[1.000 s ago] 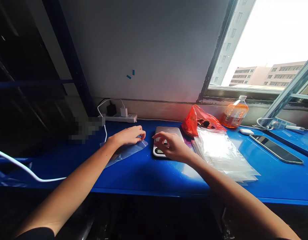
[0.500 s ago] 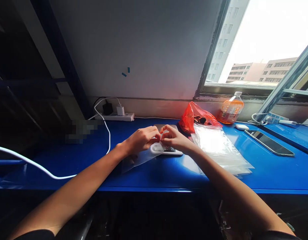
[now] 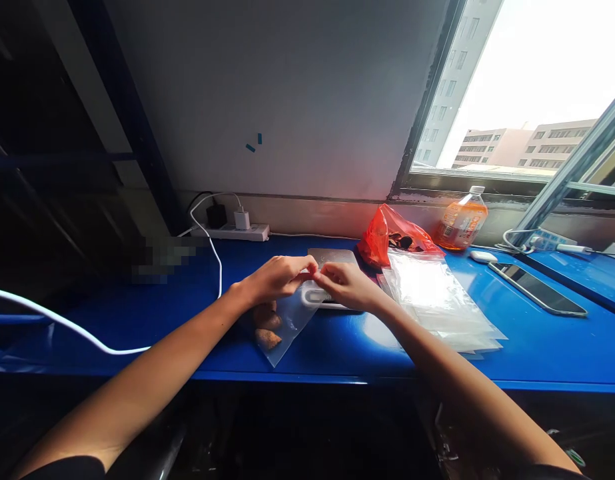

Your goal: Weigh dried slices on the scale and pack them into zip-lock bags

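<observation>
Both my hands meet in front of me and pinch the top edge of a clear plastic bag (image 3: 291, 327). My left hand (image 3: 282, 275) has its fingers closed on that edge. Fingertip to fingertip with it, my right hand (image 3: 348, 285) is closed on the edge too. Several brown lumpy pieces (image 3: 268, 339) lie at the bottom of the bag, below my left wrist; their kind I cannot tell. Behind my hands sits a white digital scale (image 3: 332, 256), its display partly covered by the bag and my right hand.
To the right lies a stack of clear bags (image 3: 432, 300). Behind it is a red plastic bag (image 3: 374, 243) with dark pieces inside. A bottle of orange drink (image 3: 462, 220), a phone (image 3: 537, 288) and a power strip (image 3: 232, 232) are on the blue table (image 3: 337, 353).
The bag has swung and turned below my hands, so its corner hangs nearer the table's front edge and the brown pieces now show. My fingertips have come together along its top.
</observation>
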The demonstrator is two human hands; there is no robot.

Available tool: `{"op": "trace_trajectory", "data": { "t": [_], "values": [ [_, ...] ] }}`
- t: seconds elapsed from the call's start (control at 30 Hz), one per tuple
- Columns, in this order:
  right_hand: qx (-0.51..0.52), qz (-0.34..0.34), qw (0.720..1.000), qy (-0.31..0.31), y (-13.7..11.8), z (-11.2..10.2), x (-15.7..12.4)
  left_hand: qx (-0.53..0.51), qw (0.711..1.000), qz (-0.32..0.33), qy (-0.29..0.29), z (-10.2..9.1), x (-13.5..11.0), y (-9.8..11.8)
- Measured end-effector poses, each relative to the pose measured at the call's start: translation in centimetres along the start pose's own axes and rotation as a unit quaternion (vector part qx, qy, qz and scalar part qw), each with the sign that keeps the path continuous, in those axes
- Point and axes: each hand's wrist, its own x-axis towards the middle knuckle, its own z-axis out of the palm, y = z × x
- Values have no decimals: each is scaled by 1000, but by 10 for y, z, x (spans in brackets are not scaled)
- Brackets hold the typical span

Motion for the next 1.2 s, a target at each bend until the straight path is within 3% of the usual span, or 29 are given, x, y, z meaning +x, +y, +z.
{"op": "trace_trajectory", "data": {
  "t": [0.07, 0.2, 0.3, 0.37, 0.43, 0.53, 0.63, 0.7, 0.8, 0.9, 0.97, 1.07, 1.2],
  "values": [
    [-21, -18, 1000, -3, -6, 0, -3, 20, 999, -31, 2, -5, 0, -4],
    [-1, -56, 997, 55, -15, -6, -4, 49, 996, -76, 16, -22, -2, -12],
    [119, -10, 987, 109, -15, -14, -1, 28, 992, -83, 88, -32, -6, -17],
    [212, 32, 963, 162, -13, -19, 0, -5, 983, -94, 157, -37, -8, -20],
    [267, 72, 939, 205, -9, -23, -2, -66, 963, -115, 233, -40, -10, -21],
    [299, 119, 921, 219, -9, -18, -13, -174, 909, -133, 354, -44, -9, -20],
    [357, 147, 903, 186, -17, -1, -25, -236, 849, -117, 458, -47, -6, -11],
    [439, 149, 877, 128, -24, 11, -28, -259, 829, -93, 487, -47, -4, -2],
    [555, 157, 815, 57, -32, 17, -24, -277, 843, -63, 457, -44, -3, 9],
    [578, 176, 791, 98, -30, 5, -18, -265, 882, -61, 384, -42, -7, 11],
    [550, 166, 807, 137, -25, -8, -18, -254, 912, -58, 317, -43, -10, 10],
    [478, 152, 854, 140, -17, -27, -26, -265, 938, -25, 224, -42, -11, 10],
    [358, 161, 902, 180, -9, -60, -54, -261, 947, 25, 188, -36, -8, 16]
  ]
}}
